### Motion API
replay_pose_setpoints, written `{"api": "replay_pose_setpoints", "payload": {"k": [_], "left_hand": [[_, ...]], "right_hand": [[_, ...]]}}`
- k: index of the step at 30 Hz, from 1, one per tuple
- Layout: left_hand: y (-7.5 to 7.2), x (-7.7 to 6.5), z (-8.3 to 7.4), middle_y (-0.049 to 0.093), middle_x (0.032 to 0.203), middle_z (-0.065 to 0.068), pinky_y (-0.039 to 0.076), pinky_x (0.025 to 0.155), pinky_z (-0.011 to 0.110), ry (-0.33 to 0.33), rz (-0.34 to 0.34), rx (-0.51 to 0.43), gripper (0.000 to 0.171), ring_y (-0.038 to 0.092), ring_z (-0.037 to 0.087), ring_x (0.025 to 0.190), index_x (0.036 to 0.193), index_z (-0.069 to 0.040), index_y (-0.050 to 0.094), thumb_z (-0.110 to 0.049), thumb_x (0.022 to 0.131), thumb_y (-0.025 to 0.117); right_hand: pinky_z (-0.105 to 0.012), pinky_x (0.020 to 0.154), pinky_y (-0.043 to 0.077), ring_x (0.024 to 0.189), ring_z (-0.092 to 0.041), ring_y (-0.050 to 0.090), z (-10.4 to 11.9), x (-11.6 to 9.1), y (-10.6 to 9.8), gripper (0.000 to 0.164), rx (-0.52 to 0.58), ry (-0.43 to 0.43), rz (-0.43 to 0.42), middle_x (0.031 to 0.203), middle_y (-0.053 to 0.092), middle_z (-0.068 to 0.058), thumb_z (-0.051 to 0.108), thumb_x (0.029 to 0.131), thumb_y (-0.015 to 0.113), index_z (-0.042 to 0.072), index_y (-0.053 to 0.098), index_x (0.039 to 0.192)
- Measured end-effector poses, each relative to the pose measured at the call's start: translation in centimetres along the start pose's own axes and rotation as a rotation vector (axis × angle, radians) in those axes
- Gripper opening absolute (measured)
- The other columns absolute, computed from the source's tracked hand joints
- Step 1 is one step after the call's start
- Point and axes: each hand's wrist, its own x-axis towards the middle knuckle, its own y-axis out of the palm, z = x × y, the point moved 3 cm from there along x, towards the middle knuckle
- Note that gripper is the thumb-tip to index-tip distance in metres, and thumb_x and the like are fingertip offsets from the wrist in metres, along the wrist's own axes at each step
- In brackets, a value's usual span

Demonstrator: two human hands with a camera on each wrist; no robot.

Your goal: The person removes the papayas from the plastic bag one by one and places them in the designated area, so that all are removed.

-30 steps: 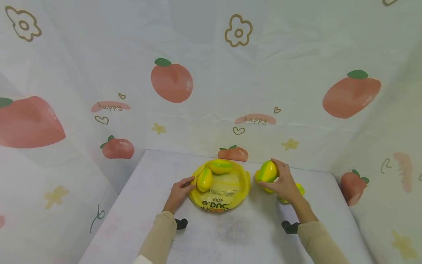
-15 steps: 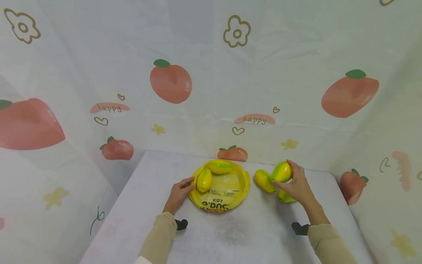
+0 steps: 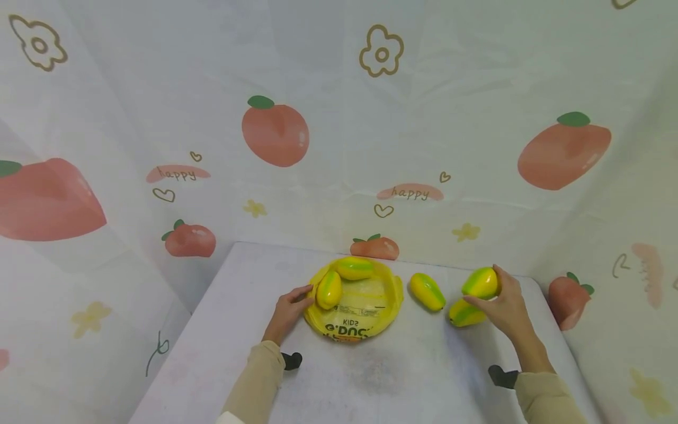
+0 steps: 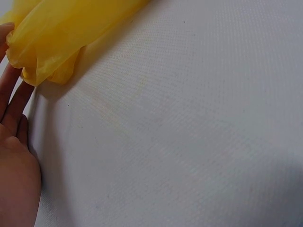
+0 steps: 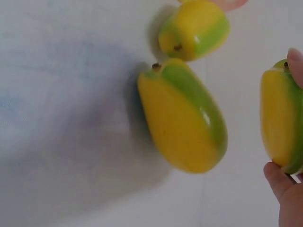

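Note:
A round yellow plastic bag [image 3: 396,297] with a rolled rim and mirrored lettering lies on the table. Inside it, toward the left and back, are two mango-like yellow-green fruits, one upright [image 3: 329,290] and one sideways [image 3: 355,268]. My left hand [image 3: 286,312] pinches the bag's left rim; in the left wrist view its fingers meet the yellow plastic [image 4: 61,33]. At the right, my right hand [image 3: 507,303] grips another such fruit [image 3: 481,282] between thumb and fingers. Close in front of that lies a fruit [image 3: 466,314], its right end hidden by the hand.
Between the bag and the right hand another fruit [image 3: 426,291] lies on the white table [image 3: 371,383]. A printed cloth [image 3: 339,129] rises right behind the table's back edge and along both sides.
My right hand has carried its fruit rightward, away from the middle fruit, to over the fruit at the right. My left hand has stayed at the bag's rim.

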Motion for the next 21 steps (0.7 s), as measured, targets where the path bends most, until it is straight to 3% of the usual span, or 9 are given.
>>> {"api": "replay_pose_setpoints", "payload": {"k": [7, 12, 15, 16, 19, 21], "left_hand": [[0.1, 0.0, 0.0, 0.059, 0.149, 0.007, 0.032, 0.128, 0.049, -0.006, 0.001, -0.006, 0.041, 0.042, 0.031, 0.15, 0.134, -0.019, 0.068, -0.026, 0.094, 0.072], [0.2, -0.1, -0.1, 0.059, 0.149, 0.008, 0.032, 0.128, 0.049, -0.008, -0.004, 0.003, 0.04, 0.043, 0.031, 0.15, 0.135, -0.018, 0.068, -0.024, 0.095, 0.071], [0.2, -0.3, -0.3, 0.059, 0.15, 0.008, 0.031, 0.128, 0.05, -0.009, -0.002, 0.006, 0.041, 0.042, 0.032, 0.15, 0.136, -0.018, 0.067, -0.024, 0.095, 0.07], [0.2, -0.3, -0.3, 0.059, 0.15, 0.008, 0.031, 0.128, 0.05, -0.01, -0.001, 0.005, 0.041, 0.042, 0.031, 0.15, 0.136, -0.018, 0.067, -0.024, 0.095, 0.07], [0.1, -0.4, -0.4, 0.059, 0.149, 0.008, 0.032, 0.127, 0.05, -0.007, 0.003, -0.002, 0.041, 0.043, 0.031, 0.15, 0.136, -0.018, 0.067, -0.024, 0.095, 0.07], [0.1, -0.3, -0.3, 0.059, 0.149, 0.008, 0.032, 0.127, 0.049, -0.01, 0.003, -0.006, 0.041, 0.043, 0.031, 0.15, 0.135, -0.018, 0.067, -0.024, 0.095, 0.071]], "right_hand": [[-0.078, 0.108, 0.033, 0.133, -0.058, 0.033, -1.9, -0.8, -1.1, 0.109, -0.004, 0.019, -0.047, 0.15, 0.035, -0.042, 0.036, 0.081, 0.086, -0.01, 0.022, 0.156], [-0.076, 0.109, 0.032, 0.13, -0.059, 0.038, -2.9, -1.3, -2.1, 0.105, -0.008, -0.014, -0.114, 0.145, 0.04, -0.045, 0.025, 0.077, 0.088, -0.015, 0.027, 0.152], [-0.065, 0.105, 0.041, 0.122, -0.054, 0.046, -3.5, -1.7, -2.4, 0.1, -0.033, -0.031, -0.14, 0.14, 0.047, -0.042, 0.023, 0.075, 0.089, -0.015, 0.033, 0.149], [-0.057, 0.102, 0.044, 0.119, -0.051, 0.048, -3.7, -1.9, -2.5, 0.098, -0.045, -0.032, -0.145, 0.138, 0.05, -0.04, 0.023, 0.075, 0.09, -0.014, 0.036, 0.148], [-0.053, 0.093, 0.044, 0.112, -0.047, 0.051, -4.2, -2.4, -2.6, 0.093, -0.065, -0.025, -0.146, 0.132, 0.053, -0.037, 0.024, 0.075, 0.09, -0.013, 0.039, 0.144], [-0.058, 0.095, 0.044, 0.113, -0.049, 0.049, -4.5, -2.8, -2.6, 0.095, -0.072, -0.004, -0.126, 0.133, 0.052, -0.038, 0.025, 0.076, 0.089, -0.013, 0.037, 0.146]]}}
